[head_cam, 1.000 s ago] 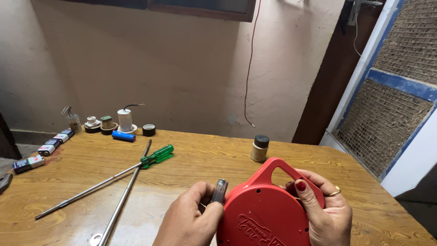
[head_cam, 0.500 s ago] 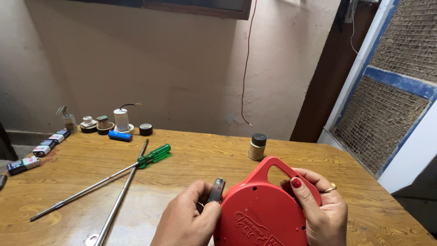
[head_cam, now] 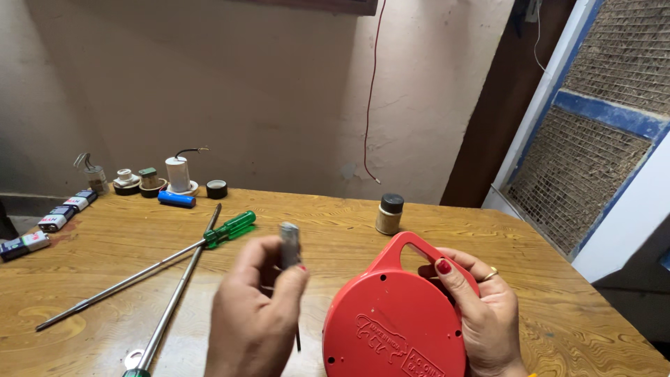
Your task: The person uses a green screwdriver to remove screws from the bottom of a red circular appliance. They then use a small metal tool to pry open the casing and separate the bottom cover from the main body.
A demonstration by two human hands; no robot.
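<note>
Two bare hands work over the wooden table (head_cam: 419,230), and I'll take it from the left edge across. At about nine o'clock lie a few small rectangular batteries (head_cam: 66,209). Up at ten o'clock, against the wall, stand small fittings: a white cylinder with a wire (head_cam: 177,173), a black tape roll (head_cam: 217,188) and a blue cell (head_cam: 176,200) lying flat. Two long steel rods (head_cam: 132,279) cross near a green-handled screwdriver (head_cam: 230,228), running down toward seven o'clock.

At six o'clock the left hand (head_cam: 255,318) is raised off the table, fingers closed around a small screwdriver (head_cam: 289,246); its grey handle sticks up between thumb and forefinger, and a thin dark shaft shows below the hand. Just right of it, at five o'clock, the red round device (head_cam: 394,328) with a loop handle stands tilted on its edge, back face toward the camera. The right hand (head_cam: 485,314) holds it, fingers wrapped behind the rim, thumb through the handle.

Held on edge by one hand only, the red device could roll or slip if the tool presses hard, and the thin tip could skid off the plastic toward the right hand.

At one o'clock stands a small tan jar (head_cam: 389,213) with a black cap on; its contents cannot be seen.
</note>
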